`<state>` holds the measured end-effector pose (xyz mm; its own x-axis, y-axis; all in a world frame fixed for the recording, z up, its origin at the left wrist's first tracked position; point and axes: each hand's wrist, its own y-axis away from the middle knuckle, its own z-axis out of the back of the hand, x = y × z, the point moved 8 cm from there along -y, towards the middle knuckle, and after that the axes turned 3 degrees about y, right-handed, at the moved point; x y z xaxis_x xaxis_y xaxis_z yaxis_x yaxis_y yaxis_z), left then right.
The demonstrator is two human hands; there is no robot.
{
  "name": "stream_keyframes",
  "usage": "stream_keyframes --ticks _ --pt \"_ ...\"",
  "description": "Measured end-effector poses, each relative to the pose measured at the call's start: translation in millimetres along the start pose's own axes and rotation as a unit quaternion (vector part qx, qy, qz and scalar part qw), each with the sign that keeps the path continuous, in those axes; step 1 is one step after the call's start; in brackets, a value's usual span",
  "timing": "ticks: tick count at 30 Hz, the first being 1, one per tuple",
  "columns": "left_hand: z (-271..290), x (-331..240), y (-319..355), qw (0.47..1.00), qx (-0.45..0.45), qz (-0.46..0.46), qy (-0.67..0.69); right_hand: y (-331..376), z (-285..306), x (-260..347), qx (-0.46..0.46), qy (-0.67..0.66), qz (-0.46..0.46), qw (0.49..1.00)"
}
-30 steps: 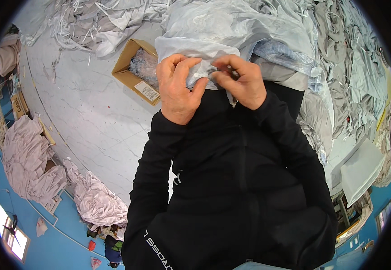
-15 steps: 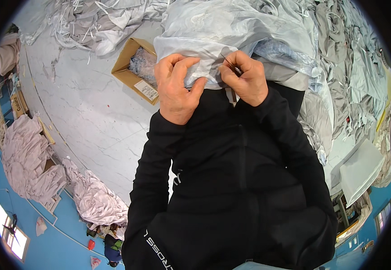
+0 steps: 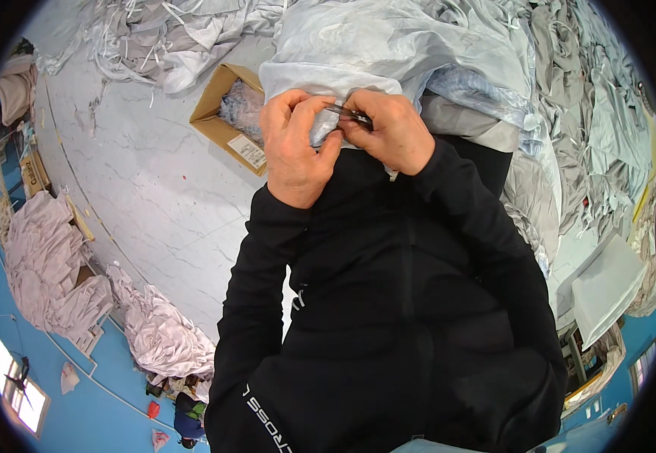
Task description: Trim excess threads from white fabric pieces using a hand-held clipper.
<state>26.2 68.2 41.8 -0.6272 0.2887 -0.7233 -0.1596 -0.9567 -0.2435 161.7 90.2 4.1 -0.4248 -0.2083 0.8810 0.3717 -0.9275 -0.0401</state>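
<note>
Light grey cloth (image 3: 328,75) lies bunched in front of my body, its near edge between my hands. My left hand (image 3: 294,147) is closed, fingers curled and thumb bent toward them, gripping the edge of that cloth. Its fingertips are partly hidden in the folds. In my right hand (image 3: 392,132) is a small dark pointed tool, which looks like thread snips (image 3: 352,115). The tip points left and reaches my left index fingertip, just above the cloth edge. The handle end disappears inside my right fingers.
An open cardboard box (image 3: 211,113) with clear plastic wrap inside stands left of my left hand. Heaps of grey cloth (image 3: 562,151) fill the right side, and more cloth (image 3: 184,38) lies at the far left. Pinkish cloth piles (image 3: 52,264) sit along the blue wall.
My right hand has moved left to my left fingertips, and the dark snips have swung out to point left. My left hand has stayed nearly still on the cloth.
</note>
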Motion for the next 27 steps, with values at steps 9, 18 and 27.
stream_keyframes --ticks 9,18,27 --pt "0.6 1.8 2.3 1.000 -0.007 0.018 0.015 20.9 6.0 -10.6 -0.050 -0.114 -0.020 0.992" --pt "-2.2 -12.6 -1.5 0.999 -0.012 -0.012 -0.029 31.1 16.5 -9.0 -0.075 -0.174 -0.052 0.981" --pt "-12.6 -19.1 -0.8 0.998 0.002 -0.026 -0.057 27.5 3.2 -22.6 -0.057 -0.235 -0.126 0.962"
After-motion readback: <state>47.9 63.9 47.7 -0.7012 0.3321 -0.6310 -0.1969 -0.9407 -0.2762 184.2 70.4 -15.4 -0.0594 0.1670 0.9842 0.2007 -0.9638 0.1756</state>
